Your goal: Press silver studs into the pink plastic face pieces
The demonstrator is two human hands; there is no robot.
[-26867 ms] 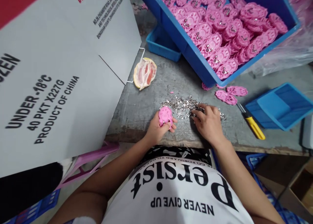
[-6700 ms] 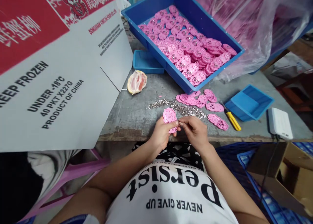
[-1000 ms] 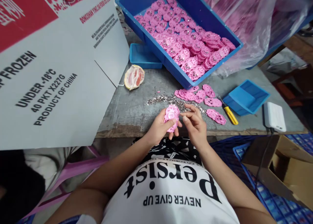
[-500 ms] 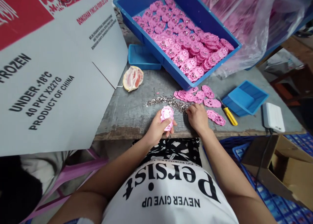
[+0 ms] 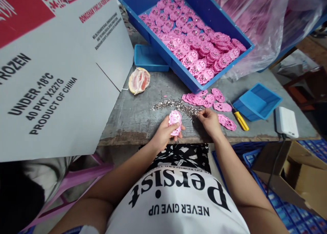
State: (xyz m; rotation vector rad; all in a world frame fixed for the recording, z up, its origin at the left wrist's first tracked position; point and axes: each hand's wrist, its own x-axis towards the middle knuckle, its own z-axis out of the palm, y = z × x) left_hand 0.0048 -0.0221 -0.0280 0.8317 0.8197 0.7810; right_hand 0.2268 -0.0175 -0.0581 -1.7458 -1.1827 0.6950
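Pink plastic piece in the left hand, above the front edge of the workbench, clamped between a thumb laid across the face and fingers curled behind. Right hand at the right end of the heap of silvery bits, thumb and forefinger pressed together at the tips; impossible to tell, at this size, about any bit caught between them.

For a good pick-up, probably best to pinch lightly with the very tips, taking from the thin fringe nearest the front edge rather than digging into the middle, so as to lift one bit and not a cluster. Worth holding the pink plastic piece flat and face up, with the thumb clear of the small raised details, and gripping by the rim to avoid slips on smooth plastic.

Glossy and thin in look, with a scalloped outline and a raised panel in the middle. By contrast, hard, glittering and irregular in the heap. Grey, scuffed top on the workbench, with a worn brown strip along the front edge. Flat, frilly loose pink pieces beyond the heap, near the front corner of the large blue tray; inside that, overlapping rows of tray pieces with shiny metal on the faces. Smooth yellow handle on the screwdriver, towards the right edge.
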